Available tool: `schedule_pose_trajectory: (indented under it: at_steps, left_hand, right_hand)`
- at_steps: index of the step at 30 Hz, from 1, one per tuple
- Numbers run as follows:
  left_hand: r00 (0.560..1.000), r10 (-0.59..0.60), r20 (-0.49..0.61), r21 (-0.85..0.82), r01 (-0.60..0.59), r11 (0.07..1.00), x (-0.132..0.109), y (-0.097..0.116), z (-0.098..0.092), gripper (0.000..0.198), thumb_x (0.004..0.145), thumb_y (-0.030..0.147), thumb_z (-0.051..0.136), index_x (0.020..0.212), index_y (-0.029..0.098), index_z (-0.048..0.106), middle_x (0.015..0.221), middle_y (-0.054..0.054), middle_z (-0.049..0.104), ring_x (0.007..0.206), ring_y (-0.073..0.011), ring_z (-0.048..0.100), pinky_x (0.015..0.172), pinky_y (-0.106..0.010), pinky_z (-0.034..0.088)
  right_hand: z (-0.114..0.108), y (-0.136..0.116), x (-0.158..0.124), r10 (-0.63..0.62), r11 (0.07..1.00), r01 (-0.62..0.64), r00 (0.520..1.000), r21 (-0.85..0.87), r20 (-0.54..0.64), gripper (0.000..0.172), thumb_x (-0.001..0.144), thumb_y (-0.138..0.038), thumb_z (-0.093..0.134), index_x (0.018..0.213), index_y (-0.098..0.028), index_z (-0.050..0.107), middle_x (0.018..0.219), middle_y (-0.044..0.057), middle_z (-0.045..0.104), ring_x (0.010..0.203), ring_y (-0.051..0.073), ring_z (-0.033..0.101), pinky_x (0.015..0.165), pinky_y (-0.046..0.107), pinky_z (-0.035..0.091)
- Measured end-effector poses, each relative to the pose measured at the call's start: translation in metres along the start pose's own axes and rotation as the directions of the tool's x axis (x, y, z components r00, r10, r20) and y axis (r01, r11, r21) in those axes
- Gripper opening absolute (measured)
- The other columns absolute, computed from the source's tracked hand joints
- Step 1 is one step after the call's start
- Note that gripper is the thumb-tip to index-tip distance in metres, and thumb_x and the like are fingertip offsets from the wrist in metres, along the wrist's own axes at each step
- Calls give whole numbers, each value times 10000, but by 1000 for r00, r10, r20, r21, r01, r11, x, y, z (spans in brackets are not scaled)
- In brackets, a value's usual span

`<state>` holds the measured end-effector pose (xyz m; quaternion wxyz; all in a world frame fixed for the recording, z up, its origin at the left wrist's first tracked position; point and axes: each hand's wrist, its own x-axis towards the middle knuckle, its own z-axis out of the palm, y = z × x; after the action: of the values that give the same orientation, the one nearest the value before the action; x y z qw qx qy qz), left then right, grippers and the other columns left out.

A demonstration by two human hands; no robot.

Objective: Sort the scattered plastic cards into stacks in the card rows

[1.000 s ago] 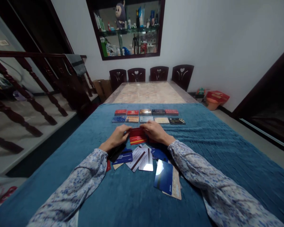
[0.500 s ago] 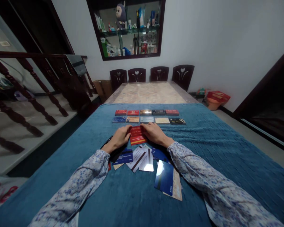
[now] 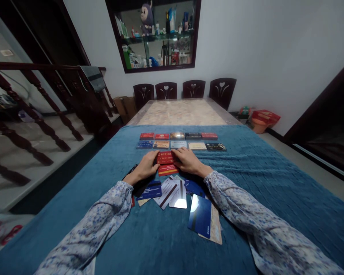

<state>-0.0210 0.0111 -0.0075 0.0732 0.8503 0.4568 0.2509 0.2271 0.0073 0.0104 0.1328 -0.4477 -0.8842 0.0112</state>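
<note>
My left hand [image 3: 145,167] and my right hand [image 3: 188,160] close in from either side on a stack of red cards [image 3: 166,157]. Fingers and thumb of each hand press at the stack's side edges. Just in front of the stack, nearer to me, lies another red card [image 3: 167,170] with a yellow stripe, partly covered at its top. Loose cards are scattered below my wrists: a blue card [image 3: 150,192], a white card [image 3: 178,194] with a dark stripe and a shiny blue card [image 3: 200,215] over a beige card [image 3: 215,229]. A black card [image 3: 140,186] is half hidden by my left wrist.
Two rows of neat card stacks stand beyond my hands, among them a black stack [image 3: 215,147] and a gold one [image 3: 177,136]. A blue cloth [image 3: 117,244] covers the near table. Chairs [image 3: 194,89] line its far end.
My hands stay almost in place around the red stack. Its near edge now shows more distinctly above the yellow-striped red card. The scattered cards have not moved.
</note>
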Motion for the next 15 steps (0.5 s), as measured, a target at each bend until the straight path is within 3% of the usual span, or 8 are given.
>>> schedule_pose_trajectory:
  at_steps: [15]
  left_hand:
    - [999,-1,37,26,0,1000,3,-3,-4,610,813,127,682,1402,137,528,1310,-162,660,1218,-297,632,1093,-487,506]
  right_hand:
    - [0,0,4,48,996,-46,999,77,-16,563,878,-220,697,1409,-109,546,1313,169,677,1182,291,557,949,406,445]
